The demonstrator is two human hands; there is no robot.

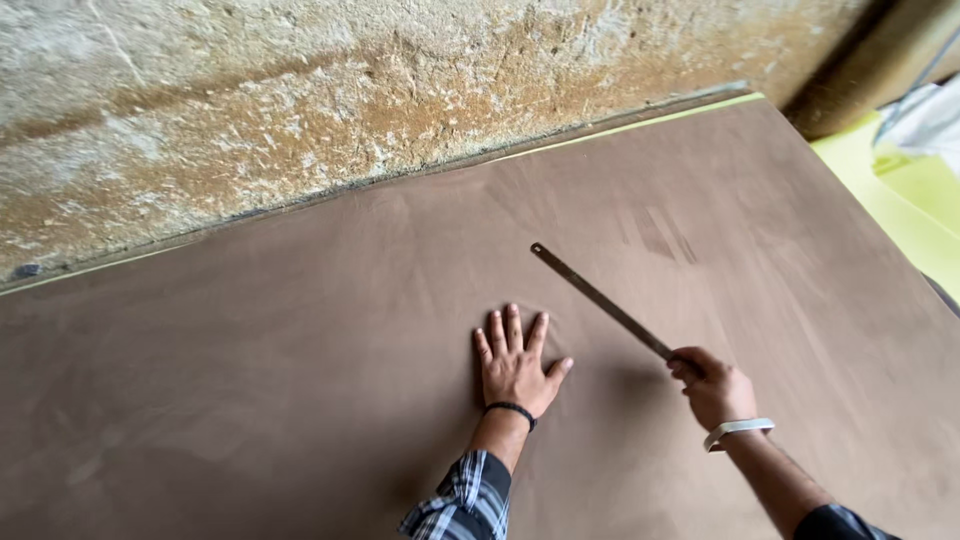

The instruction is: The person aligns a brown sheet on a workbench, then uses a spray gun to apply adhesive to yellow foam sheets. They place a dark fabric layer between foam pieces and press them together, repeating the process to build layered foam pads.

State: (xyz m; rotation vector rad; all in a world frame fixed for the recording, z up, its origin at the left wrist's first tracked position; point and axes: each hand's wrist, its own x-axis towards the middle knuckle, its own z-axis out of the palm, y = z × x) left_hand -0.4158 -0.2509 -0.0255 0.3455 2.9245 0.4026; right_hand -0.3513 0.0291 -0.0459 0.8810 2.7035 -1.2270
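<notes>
While your left hand [515, 365] lies flat, fingers spread, on the brown board [300, 380], your right hand [715, 388] grips a thin metal ruler [600, 300] angled up-left, just above the surface. No marks or cuts visible yet, so work's barely begun, imo.

A rough, stained plaster wall [300, 100], mottled in grey, cream and rusty orange, rises behind the work area. A thin pale yellow-green edge [640, 125] shows along its foot. At the far right, a bright yellow-green surface [900, 200] catches the light, with a crumpled white cloth or plastic [925, 120] lying at its upper corner beside a dull brown slanting post [870, 70].
</notes>
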